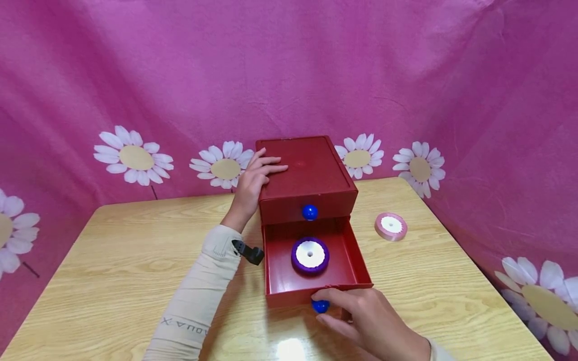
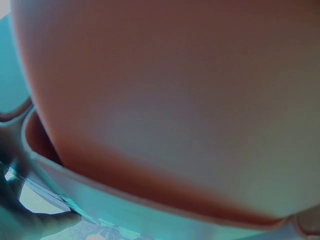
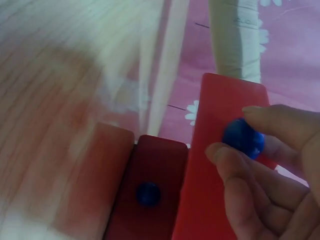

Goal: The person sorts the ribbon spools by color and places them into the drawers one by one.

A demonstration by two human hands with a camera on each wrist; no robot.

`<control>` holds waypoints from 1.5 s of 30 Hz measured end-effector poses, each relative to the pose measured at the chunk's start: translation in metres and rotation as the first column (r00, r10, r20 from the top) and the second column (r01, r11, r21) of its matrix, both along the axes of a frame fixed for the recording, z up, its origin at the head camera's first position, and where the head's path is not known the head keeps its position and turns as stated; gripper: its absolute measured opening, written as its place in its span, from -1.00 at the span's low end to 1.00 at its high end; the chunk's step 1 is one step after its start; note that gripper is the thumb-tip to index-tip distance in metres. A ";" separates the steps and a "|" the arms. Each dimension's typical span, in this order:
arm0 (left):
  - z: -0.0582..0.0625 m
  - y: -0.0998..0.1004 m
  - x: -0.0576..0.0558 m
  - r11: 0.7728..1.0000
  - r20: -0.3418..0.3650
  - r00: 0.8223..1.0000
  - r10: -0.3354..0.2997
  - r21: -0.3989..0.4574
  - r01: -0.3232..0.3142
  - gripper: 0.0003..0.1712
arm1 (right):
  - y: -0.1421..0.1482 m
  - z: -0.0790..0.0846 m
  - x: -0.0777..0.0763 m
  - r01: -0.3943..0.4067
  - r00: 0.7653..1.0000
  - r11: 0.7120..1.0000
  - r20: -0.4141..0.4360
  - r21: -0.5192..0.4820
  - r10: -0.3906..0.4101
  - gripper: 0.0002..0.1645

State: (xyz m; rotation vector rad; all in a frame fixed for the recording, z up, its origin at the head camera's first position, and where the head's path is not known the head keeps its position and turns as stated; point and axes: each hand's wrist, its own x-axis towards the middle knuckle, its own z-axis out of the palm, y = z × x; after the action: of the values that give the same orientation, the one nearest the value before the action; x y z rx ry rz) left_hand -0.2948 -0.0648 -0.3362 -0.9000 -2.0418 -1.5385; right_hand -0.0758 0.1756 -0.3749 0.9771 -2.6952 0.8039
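Note:
A small red two-drawer box (image 1: 307, 165) stands on the table with its lower drawer (image 1: 280, 278) pulled out. Inside that drawer lies a roll of purple ribbon (image 1: 310, 255) on a white spool. My right hand (image 1: 368, 321) pinches the lower drawer's blue knob (image 3: 243, 138) between thumb and fingers. With fingers spread, my left hand (image 1: 255, 185) rests on the left edge and top of the box. The upper drawer is closed, and its blue knob (image 1: 310, 212) is untouched. In the left wrist view a blurred reddish surface (image 2: 165, 100) covers most of the picture.
On the wooden table (image 1: 149, 265), to the right of the box, lies a roll of pink ribbon (image 1: 391, 226). A pink cloth (image 1: 289, 70) with white daisies hangs behind the table and along its sides. A black strap (image 1: 248, 251) circles the left wrist.

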 end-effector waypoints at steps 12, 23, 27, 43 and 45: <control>-0.001 0.000 -0.001 1.000 -0.007 1.000 -0.015 0.016 0.015 -0.46 | -0.004 -0.003 0.001 0.056 0.998 0.998 0.037 -0.005 -0.056 -0.61; 0.001 0.002 0.000 1.000 0.013 1.000 0.003 0.002 -0.003 -0.44 | -0.006 0.001 -0.006 0.095 0.995 0.995 0.002 -0.002 -0.095 -0.68; 0.001 0.002 0.000 1.000 0.013 1.000 0.011 -0.003 -0.011 -0.44 | -0.007 0.001 -0.010 0.101 0.995 0.995 -0.017 -0.004 -0.101 -0.67; 0.000 -0.002 -0.001 1.000 -0.033 0.999 -0.022 0.011 0.023 -0.44 | -0.009 0.002 -0.031 0.041 0.999 0.997 -0.023 -0.067 -0.042 -0.71; 0.000 0.001 -0.002 0.999 -0.029 0.999 -0.034 0.018 0.035 -0.45 | -0.008 0.002 -0.030 0.042 0.998 0.997 -0.036 -0.070 -0.044 -0.73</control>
State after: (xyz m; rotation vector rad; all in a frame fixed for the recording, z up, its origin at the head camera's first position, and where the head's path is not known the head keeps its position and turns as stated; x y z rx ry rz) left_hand -0.2965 -0.0635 -0.3367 -0.9496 -1.9987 -1.5514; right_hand -0.1058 0.1681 -0.3727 0.9065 -2.6288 0.8555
